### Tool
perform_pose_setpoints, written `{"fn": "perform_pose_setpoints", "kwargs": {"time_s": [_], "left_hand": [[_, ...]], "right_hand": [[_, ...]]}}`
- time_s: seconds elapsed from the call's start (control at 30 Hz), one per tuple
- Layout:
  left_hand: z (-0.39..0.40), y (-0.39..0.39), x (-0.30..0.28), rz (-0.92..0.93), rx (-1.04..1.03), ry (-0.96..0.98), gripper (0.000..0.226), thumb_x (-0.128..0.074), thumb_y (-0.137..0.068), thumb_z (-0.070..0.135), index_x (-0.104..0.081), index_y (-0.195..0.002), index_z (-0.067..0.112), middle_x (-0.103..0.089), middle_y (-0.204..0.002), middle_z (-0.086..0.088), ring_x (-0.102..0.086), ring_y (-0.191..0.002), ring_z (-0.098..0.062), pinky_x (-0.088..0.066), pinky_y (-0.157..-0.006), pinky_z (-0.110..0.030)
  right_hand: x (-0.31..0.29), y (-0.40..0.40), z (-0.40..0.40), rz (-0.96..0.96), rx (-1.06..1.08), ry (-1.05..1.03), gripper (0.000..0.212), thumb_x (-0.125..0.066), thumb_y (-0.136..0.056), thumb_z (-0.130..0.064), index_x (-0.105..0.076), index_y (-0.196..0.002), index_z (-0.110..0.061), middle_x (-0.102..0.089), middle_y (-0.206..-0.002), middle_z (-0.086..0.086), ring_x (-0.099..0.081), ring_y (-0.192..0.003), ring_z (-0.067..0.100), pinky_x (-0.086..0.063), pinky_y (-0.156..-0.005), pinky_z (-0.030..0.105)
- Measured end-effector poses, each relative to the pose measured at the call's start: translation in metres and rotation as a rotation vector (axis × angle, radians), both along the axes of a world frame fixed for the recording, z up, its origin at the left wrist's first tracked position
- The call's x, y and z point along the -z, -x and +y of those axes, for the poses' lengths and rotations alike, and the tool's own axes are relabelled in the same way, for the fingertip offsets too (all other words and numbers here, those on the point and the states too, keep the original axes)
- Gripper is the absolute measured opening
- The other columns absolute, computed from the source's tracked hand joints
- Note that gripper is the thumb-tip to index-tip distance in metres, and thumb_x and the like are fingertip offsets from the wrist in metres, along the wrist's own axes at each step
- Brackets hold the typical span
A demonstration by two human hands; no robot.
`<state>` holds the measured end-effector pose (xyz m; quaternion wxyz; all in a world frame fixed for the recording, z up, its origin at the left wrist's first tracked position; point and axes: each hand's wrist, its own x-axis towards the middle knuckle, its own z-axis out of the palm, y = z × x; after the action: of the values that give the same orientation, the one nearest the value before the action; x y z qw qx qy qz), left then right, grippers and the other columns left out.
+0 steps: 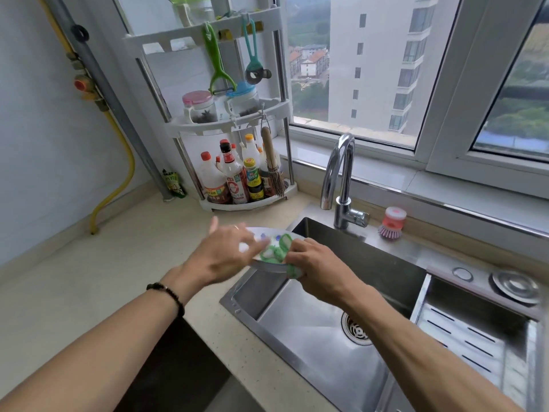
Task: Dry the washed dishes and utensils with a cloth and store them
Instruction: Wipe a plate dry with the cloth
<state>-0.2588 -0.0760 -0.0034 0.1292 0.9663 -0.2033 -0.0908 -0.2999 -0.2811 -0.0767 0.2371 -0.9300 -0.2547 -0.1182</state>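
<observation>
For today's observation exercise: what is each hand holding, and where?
Left hand holds the plate at its near-left rim; right hand grips the green-and-white cloth.

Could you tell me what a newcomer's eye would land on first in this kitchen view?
Probably the two hands at centre: the left hand holds a white plate over the sink's left edge while the right hand presses a green-and-white cloth onto it. Next, the corner rack of bottles and jars behind, and the curved chrome faucet beneath the window.
</observation>
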Motion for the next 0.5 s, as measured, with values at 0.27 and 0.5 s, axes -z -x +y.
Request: {"fn": "perform_pose_setpoints", "kwargs": {"time_s": [0.27, 0.5], "left_hand": [[0.005, 0.001, 0.019, -0.122, 0.241, -0.175, 0.021, -0.072, -0.082, 0.017, -0.067, -0.094, 0.033, -0.065, -0.08, 0.007, -0.057, -0.075, -0.013, -0.038, -0.065, -0.024], [0.009, 0.003, 0.014, 0.196, -0.055, 0.329, 0.052, -0.082, -0.058, 0.019, -0.065, -0.107, 0.022, -0.066, -0.095, 0.0, -0.066, -0.085, -0.019, -0.059, -0.068, -0.034]], "right_hand": [[-0.005, 0.004, 0.001, -0.05, 0.03, -0.189, 0.036, -0.087, -0.072, -0.009, -0.075, -0.106, -0.008, -0.066, -0.106, 0.008, -0.063, -0.09, 0.026, -0.059, -0.078, 0.037], [0.005, 0.001, 0.002, -0.149, 0.344, -0.529, 0.06, -0.067, -0.08, 0.015, -0.062, -0.134, -0.009, -0.06, -0.12, 0.007, -0.056, -0.101, 0.009, -0.055, -0.09, 0.036]]}}
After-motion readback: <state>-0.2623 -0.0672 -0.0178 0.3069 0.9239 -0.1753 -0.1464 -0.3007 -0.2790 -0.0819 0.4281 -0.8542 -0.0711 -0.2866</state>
